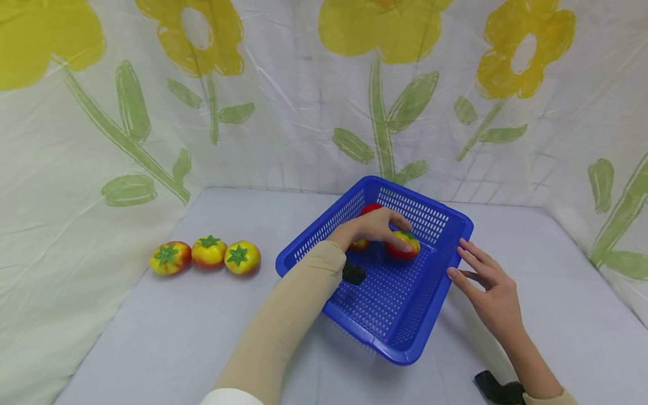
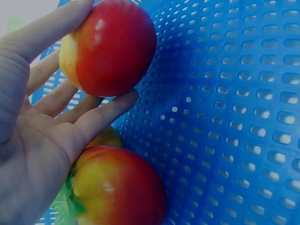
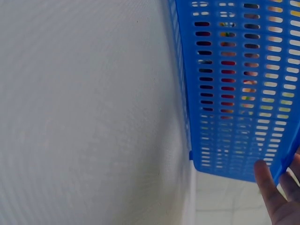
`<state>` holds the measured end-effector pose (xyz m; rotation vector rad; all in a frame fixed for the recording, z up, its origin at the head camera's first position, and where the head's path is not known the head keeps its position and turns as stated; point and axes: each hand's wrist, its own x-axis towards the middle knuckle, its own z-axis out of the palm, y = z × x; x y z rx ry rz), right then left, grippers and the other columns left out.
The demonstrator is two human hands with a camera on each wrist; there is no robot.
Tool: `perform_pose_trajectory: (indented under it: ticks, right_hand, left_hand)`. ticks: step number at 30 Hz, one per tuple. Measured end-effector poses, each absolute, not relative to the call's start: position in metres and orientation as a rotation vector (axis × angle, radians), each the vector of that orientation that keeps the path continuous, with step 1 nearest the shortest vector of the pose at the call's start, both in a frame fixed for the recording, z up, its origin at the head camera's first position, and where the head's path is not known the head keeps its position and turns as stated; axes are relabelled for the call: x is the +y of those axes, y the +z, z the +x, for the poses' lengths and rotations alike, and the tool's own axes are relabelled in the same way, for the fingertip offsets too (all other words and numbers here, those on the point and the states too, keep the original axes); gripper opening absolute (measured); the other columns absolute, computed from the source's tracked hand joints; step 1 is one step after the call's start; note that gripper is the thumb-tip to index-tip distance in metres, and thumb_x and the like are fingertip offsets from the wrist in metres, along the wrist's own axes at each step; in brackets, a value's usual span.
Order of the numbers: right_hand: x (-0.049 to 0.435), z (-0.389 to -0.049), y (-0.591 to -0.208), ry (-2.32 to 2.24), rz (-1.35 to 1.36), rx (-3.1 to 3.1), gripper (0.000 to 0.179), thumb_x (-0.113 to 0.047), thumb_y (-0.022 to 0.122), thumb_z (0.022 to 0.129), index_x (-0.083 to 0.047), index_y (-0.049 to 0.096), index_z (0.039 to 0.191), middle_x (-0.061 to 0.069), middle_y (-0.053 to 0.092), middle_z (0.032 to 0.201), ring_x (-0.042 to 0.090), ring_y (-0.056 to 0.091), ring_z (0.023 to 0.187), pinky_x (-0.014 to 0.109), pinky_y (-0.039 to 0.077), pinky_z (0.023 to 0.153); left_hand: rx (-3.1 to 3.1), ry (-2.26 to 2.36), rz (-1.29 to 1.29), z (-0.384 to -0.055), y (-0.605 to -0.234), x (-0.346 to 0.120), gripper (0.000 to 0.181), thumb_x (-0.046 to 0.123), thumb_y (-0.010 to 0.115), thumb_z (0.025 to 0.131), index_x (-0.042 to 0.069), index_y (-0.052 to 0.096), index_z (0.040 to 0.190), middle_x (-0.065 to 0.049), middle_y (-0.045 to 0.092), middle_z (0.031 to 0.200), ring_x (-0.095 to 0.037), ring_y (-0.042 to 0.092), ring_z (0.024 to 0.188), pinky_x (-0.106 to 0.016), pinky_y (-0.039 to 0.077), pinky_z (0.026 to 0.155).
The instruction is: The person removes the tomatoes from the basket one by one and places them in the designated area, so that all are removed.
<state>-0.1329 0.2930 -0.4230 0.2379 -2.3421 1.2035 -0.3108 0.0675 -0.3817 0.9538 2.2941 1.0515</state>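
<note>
Three toy tomatoes (image 1: 205,256) sit in a row on the table (image 1: 152,337) well to the left of the blue perforated basket (image 1: 458,225), while others lie inside it. The left hand (image 1: 372,228) reaches into the basket, fingers curled around a red-and-yellow tomato (image 1: 403,247) near its far wall. The right hand (image 1: 488,292) rests spread, fingers straight, against the basket's right wall, apparently steadying it.

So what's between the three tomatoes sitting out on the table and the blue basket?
Only bare table, seen in the head view: nothing lies between the row of tomatoes and the blue basket.
</note>
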Motion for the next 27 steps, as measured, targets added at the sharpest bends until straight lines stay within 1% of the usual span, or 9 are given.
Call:
perform_pose_trajectory:
  ticks: [7,17,27]
  right_hand:
    - [0.2921,-0.1323,-0.4218,1.204,0.224,-2.348,0.055,-0.004,0.074,0.088,-0.011,0.057,0.139,0.001,0.045,0.149,0.005,0.046,0.128,0.013,0.046,0.085]
    - [0.2917,-0.1319,-0.4215,1.202,0.221,-2.350,0.055,-0.005,0.074,0.088,-0.012,0.057,0.140,0.000,0.044,0.149,0.006,0.045,0.129,0.014,0.046,0.086]
    - [0.2903,-0.1308,-0.4212,1.206,0.217,-2.352,0.055,-0.006,0.074,0.088,-0.012,0.056,0.140,0.000,0.044,0.150,0.006,0.045,0.130,0.013,0.046,0.086]
  left_hand:
    - [2.312,1.065,0.950,-0.3116,-0.3815,0.0681,0.057,0.038,0.084,0.079,0.016,0.066,0.128,0.008,0.064,0.117,-0.009,0.054,0.108,-0.032,0.045,0.096]
    - [2.318,1.094,0.955,-0.3101,-0.3802,0.0674,0.057,0.038,0.084,0.079,0.016,0.065,0.128,0.005,0.061,0.123,-0.009,0.054,0.105,-0.025,0.046,0.093]
    - [2.324,1.115,0.963,-0.3083,-0.3798,0.0671,0.055,0.037,0.084,0.079,0.017,0.066,0.127,0.005,0.061,0.123,-0.009,0.054,0.104,-0.025,0.046,0.092]
